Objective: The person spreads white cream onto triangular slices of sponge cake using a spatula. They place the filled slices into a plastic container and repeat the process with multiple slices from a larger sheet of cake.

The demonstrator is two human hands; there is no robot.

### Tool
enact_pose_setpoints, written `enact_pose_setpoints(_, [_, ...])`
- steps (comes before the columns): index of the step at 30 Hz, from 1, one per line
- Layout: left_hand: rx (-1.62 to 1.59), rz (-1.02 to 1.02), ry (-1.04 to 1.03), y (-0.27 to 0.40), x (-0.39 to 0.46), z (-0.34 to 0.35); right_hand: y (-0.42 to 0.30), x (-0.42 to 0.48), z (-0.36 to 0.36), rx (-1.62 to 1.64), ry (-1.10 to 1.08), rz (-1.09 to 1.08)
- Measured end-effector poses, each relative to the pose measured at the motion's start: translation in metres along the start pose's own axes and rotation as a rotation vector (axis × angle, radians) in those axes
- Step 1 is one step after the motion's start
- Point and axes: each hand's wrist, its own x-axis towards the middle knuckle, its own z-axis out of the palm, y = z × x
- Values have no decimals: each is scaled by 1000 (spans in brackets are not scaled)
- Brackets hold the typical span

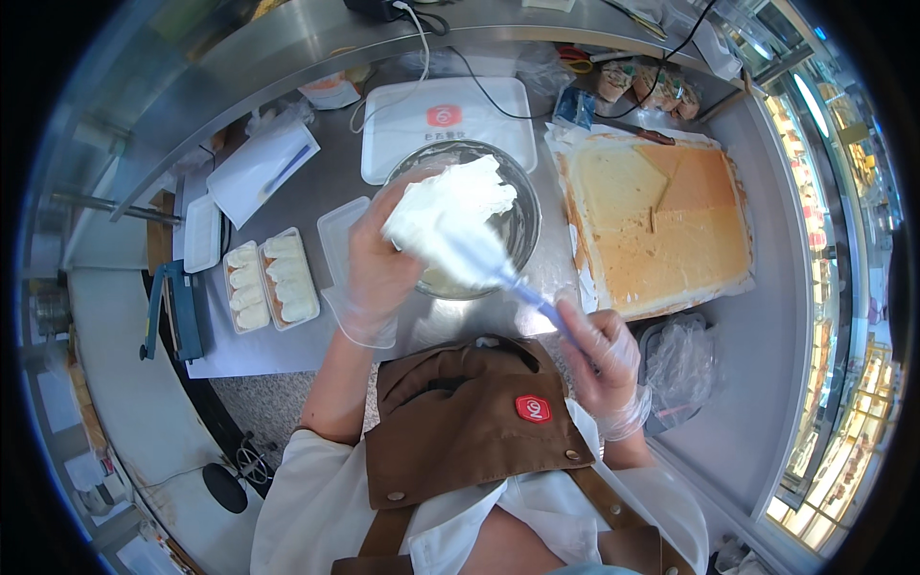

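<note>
My right hand (602,352), in a clear plastic glove, grips the blue handle of a spatula (540,305). The spatula's blade is blurred and runs into a mass of white cream (460,208). My left hand (384,266), gloved too, curls around the left side of this cream. Whether a piping bag lies beneath the cream is hidden. Below both is a round metal mixing bowl (530,215) with cream smeared on its inner wall. A translucent plastic lid or tray (338,230) lies partly behind my left hand.
At left, two trays of cream-topped pastries (272,284) stand near a blue impulse sealer (178,313). A white lidded box (445,93) lies behind the bowl. A sheet of sponge cake (661,237) is at right, with a knife (640,131) behind it. A cable (496,104) crosses the back.
</note>
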Motion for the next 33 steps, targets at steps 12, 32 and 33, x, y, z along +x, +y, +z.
enact_pose_setpoints(12, [-282, -392, 149, 5, -6, 0, 27, -13, 3, -184, 212, 51])
enact_pose_setpoints(32, [-613, -612, -23, 27, 5, -11, 35, 19, -8, -298, 175, -91])
enact_pose_setpoints(33, [-591, -618, -44, 25, 5, -12, 38, 20, -10, -298, 178, -74])
